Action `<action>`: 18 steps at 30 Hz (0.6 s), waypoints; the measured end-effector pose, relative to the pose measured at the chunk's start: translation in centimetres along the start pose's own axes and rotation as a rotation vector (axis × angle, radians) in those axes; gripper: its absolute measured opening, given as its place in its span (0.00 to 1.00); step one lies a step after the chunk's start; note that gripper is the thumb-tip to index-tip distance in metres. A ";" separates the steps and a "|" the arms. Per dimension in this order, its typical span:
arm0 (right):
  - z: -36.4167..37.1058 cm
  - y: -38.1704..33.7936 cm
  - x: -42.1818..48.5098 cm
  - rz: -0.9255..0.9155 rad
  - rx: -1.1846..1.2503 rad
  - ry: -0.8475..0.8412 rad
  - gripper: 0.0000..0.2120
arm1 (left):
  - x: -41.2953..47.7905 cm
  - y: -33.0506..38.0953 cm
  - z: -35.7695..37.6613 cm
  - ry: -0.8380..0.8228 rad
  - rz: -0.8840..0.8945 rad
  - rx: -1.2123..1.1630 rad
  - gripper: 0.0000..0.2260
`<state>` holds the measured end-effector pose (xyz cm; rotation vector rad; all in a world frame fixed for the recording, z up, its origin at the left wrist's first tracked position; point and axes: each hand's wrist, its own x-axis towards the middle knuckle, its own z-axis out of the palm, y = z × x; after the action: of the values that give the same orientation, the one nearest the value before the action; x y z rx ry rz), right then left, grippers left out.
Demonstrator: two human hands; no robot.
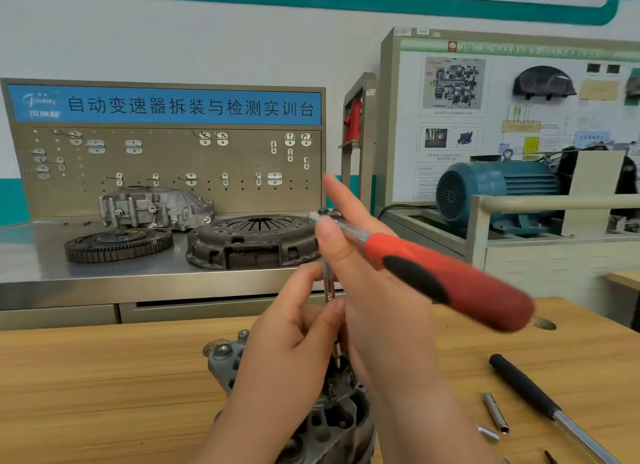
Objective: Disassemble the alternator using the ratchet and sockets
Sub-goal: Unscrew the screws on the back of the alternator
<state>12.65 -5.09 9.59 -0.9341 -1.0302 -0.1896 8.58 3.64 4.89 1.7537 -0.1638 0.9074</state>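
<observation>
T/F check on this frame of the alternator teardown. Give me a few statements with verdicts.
1. The grip of the ratchet is red and black. True.
2. The alternator lies on the floor. False: it stands on the wooden table, under the hands.
3. The left hand pinches the extension bar below the ratchet head. True.
4. The blue motor stands left of the pegboard. False: it stands to the right of it.

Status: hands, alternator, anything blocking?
Left hand pinches extension; right hand holds ratchet. Extension runs down into alternator. Black-handled bar lies aside, nothing blocking.
</observation>
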 end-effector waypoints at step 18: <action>-0.5 -0.1 0.3 0.214 0.201 0.012 0.10 | -0.2 0.1 0.0 -0.041 0.020 0.022 0.16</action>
<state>13.07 -5.42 9.76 -0.8514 -0.9123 0.0853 8.39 3.52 4.89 1.7946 -0.1984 0.8911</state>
